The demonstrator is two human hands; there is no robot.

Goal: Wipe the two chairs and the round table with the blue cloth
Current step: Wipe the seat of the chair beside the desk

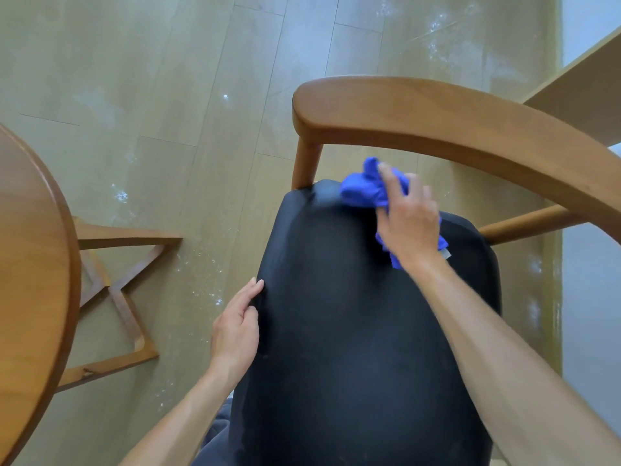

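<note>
Right hand (408, 218): grips blue cloth (364, 188), wiping chair seat (353, 314) far edge.
Left hand (235, 327): fingers straight, steadying seat's left edge.
Left: probably round table (30, 264), other chair.

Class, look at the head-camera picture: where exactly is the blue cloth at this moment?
The blue cloth is right of centre, bunched under the right hand on the far end of the chair's black seat, just below the curved wooden backrest.

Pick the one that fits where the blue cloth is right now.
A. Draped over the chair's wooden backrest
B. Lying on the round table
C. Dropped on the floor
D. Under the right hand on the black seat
D: the right hand presses the bunched cloth onto the far end of the black seat, below the backrest.
</note>
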